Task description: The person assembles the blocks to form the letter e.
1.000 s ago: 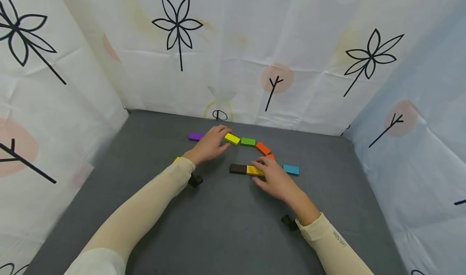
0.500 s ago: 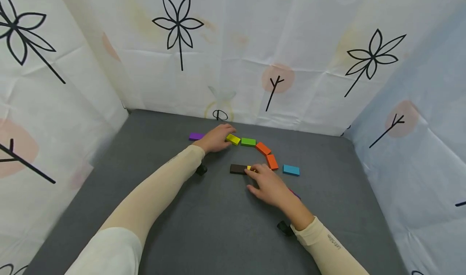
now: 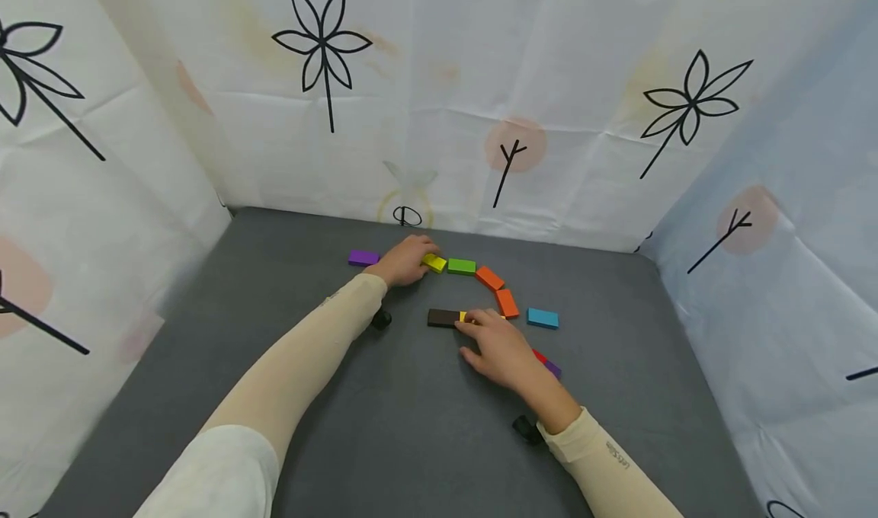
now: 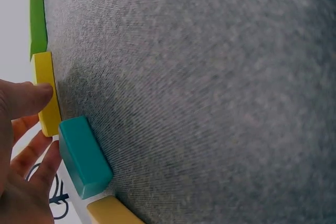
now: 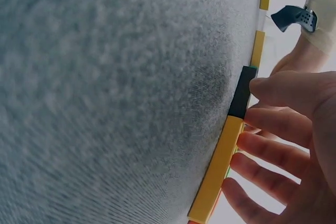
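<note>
In the head view, my left hand (image 3: 407, 261) is at the far side of the table, at the left end of a curved row of flat blocks. It pinches a yellow block (image 4: 47, 111), thumb on the near face and fingers behind. Just beyond that block's end lies a teal block (image 4: 86, 156), hidden by the hand from the head camera. My right hand (image 3: 504, 350) hovers low with fingers spread over a straight row. Its thumb tip overlaps the black block (image 5: 242, 93), and the other fingertips are right beside the long yellow block (image 5: 218, 171).
The curve continues with a green block (image 3: 462, 267) and two orange blocks, one the upper orange block (image 3: 490, 278). A blue block (image 3: 543, 318) lies to the right, a purple block (image 3: 363, 258) far left. Red and purple blocks (image 3: 552, 369) show beside the right wrist. Patterned cloth walls surround the grey table.
My left hand has moved right onto the yellow block. The right hand has shifted left and nearer, uncovering the lower orange block and the red and purple ones. The head view has turned slightly.
</note>
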Available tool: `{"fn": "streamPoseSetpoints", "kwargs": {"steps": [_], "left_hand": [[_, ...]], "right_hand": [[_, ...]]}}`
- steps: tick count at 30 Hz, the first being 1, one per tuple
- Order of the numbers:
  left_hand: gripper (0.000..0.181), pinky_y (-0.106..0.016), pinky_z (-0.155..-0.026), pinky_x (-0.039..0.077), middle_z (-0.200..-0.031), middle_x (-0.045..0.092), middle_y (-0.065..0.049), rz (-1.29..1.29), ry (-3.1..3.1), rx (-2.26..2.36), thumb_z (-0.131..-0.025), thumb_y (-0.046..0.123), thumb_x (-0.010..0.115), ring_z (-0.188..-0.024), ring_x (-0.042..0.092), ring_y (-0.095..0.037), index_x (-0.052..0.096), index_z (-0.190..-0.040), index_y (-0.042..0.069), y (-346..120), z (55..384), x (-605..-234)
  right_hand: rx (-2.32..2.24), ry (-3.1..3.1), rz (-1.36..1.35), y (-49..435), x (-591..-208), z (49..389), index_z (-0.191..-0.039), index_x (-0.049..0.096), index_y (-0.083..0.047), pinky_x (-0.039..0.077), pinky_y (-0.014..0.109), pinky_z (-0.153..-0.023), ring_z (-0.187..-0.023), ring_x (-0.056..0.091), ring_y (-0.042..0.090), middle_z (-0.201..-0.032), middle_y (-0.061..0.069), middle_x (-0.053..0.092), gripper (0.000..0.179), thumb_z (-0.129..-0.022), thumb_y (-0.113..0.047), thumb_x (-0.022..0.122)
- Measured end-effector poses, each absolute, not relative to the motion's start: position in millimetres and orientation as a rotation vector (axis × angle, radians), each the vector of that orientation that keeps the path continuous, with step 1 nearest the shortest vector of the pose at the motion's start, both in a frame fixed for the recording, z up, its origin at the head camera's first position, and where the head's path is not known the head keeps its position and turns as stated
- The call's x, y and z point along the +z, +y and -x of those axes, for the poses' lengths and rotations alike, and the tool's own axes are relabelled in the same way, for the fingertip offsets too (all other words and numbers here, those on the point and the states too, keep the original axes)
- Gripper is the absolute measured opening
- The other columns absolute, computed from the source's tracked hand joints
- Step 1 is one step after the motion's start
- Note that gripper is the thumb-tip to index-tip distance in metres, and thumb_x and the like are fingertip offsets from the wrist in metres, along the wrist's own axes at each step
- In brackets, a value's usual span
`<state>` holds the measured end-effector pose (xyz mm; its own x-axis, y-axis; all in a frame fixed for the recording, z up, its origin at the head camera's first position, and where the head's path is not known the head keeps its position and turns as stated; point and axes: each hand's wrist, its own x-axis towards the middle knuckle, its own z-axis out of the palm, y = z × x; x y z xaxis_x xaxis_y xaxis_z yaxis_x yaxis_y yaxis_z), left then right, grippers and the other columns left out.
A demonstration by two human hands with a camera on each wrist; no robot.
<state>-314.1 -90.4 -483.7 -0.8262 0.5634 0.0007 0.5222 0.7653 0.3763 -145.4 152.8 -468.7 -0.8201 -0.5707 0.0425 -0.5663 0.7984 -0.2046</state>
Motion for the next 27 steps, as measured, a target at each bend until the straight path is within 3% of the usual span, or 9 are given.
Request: {"fn": "streamPoseSetpoints", "kwargs": {"steps": [13, 21, 27], "left_hand": [[0.034, -0.046, -0.115, 0.043, -0.147, 0.062, -0.014, -0.843, 2.872, 0.538, -0.109, 0.008, 0.064, -0.136, 0.053, -0.035, 0.071, -0.143, 0.009, -89.2, 315.3, -487.0], [0.033, -0.046, -0.114, 0.044, -0.141, 0.065, -0.013, -0.808, 2.867, 0.571, -0.107, 0.015, 0.071, -0.134, 0.055, -0.034, 0.07, -0.14, 0.008, -87.2, 319.6, -488.4], [0.033, -0.044, -0.104, 0.05, -0.129, 0.067, -0.013, -0.776, 2.864, 0.592, -0.106, 0.02, 0.073, -0.117, 0.062, -0.029, 0.068, -0.136, 0.007, -85.6, 318.5, -488.6]], "right_hand": [[-0.323, 2.983, 0.943, 150.3, -468.2, 146.2, -0.141, 0.074, -0.011, 0.059, 0.045, -0.095, -0.123, 0.062, 0.026, -0.136, 0.008, 0.067, 0.043, -0.1, -0.024, 0.082], [-0.25, 2.982, 0.919, 147.2, -466.5, 146.8, -0.14, 0.075, -0.01, 0.059, 0.045, -0.094, -0.122, 0.062, 0.026, -0.136, 0.009, 0.067, 0.043, -0.1, -0.024, 0.082], [-0.226, 2.975, 0.88, 145.4, -464.9, 147.5, -0.14, 0.075, -0.011, 0.06, 0.045, -0.094, -0.122, 0.062, 0.025, -0.136, 0.008, 0.067, 0.044, -0.1, -0.026, 0.082]]}}
